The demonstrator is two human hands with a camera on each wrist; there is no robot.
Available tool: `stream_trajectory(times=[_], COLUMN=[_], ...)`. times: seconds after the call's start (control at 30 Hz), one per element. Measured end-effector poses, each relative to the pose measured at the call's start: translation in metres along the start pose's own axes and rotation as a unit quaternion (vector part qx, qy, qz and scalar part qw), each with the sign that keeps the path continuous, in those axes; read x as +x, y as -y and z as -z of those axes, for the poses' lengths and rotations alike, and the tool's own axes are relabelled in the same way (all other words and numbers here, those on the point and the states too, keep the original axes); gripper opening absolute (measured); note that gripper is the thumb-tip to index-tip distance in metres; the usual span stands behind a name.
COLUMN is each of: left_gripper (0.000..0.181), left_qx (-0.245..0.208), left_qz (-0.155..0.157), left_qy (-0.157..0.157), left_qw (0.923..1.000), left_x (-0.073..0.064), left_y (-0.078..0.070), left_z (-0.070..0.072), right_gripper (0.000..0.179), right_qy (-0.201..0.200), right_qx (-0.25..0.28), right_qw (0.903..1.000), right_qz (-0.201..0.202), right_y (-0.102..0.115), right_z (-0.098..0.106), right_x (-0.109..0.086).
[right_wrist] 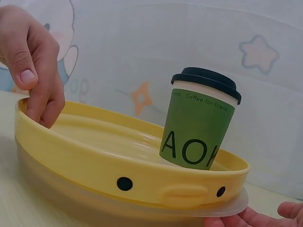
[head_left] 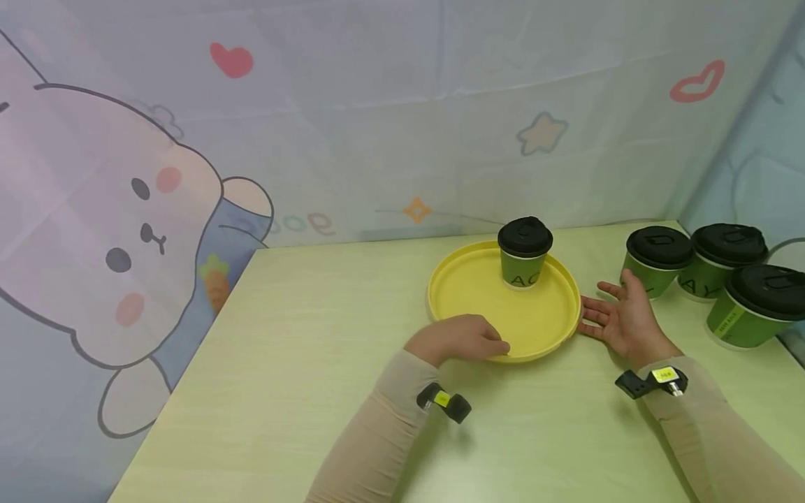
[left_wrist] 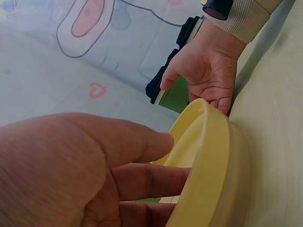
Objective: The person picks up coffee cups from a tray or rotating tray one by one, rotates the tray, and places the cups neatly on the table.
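Note:
A round yellow tray with a raised rim sits on the table; black dots and a small bill shape mark its side in the right wrist view. Near its back right stands a green paper coffee cup with a black lid, upright on the tray. My left hand is at the tray's front left, its fingers reaching over the rim to the inside, thumb apart above them. At the right edge, my right hand lies palm up with extended fingertips right at the tray's lower edge.
To the right of my right hand stand three more green cups with black lids: one nearest the hand, one behind and one in front. A printed cloth rises along the table's back edge.

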State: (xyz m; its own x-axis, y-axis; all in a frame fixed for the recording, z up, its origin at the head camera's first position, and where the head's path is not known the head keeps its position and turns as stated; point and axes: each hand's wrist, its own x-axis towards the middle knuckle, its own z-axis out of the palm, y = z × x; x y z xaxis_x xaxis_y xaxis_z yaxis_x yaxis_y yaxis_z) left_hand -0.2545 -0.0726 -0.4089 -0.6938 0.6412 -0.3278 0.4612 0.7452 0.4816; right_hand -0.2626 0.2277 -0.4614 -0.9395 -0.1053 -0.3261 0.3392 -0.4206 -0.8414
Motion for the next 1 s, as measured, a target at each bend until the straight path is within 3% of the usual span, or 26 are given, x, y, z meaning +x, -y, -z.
stream_trajectory(times=[0.37, 0.57, 0.73, 1.0], left_gripper=[0.031, 0.029, 0.029, 0.04], left_qx=[-0.01, -0.015, -0.012, -0.014], left_qz=[0.016, -0.024, -0.055, -0.055], left_qy=[-0.007, -0.034, -0.062, -0.059], left_qw=[0.9998, 0.999, 0.9965, 0.9967], left_x=[-0.002, 0.0, 0.012, 0.022], left_y=[0.003, -0.001, -0.011, -0.029], left_z=[0.004, 0.003, -0.01, -0.023], right_gripper=[0.089, 0.09, 0.09, 0.091], right_qy=[-0.005, 0.0, -0.006, -0.014], right_qx=[-0.003, 0.009, 0.003, -0.021], right_qw=[1.0, 1.0, 1.0, 0.9997], right_qz=[0.004, 0.001, -0.001, 0.005], right_y=[0.001, 0.0, -0.002, -0.003], right_z=[0.0, 0.0, 0.0, -0.003], right_x=[-0.001, -0.001, -0.001, 0.0])
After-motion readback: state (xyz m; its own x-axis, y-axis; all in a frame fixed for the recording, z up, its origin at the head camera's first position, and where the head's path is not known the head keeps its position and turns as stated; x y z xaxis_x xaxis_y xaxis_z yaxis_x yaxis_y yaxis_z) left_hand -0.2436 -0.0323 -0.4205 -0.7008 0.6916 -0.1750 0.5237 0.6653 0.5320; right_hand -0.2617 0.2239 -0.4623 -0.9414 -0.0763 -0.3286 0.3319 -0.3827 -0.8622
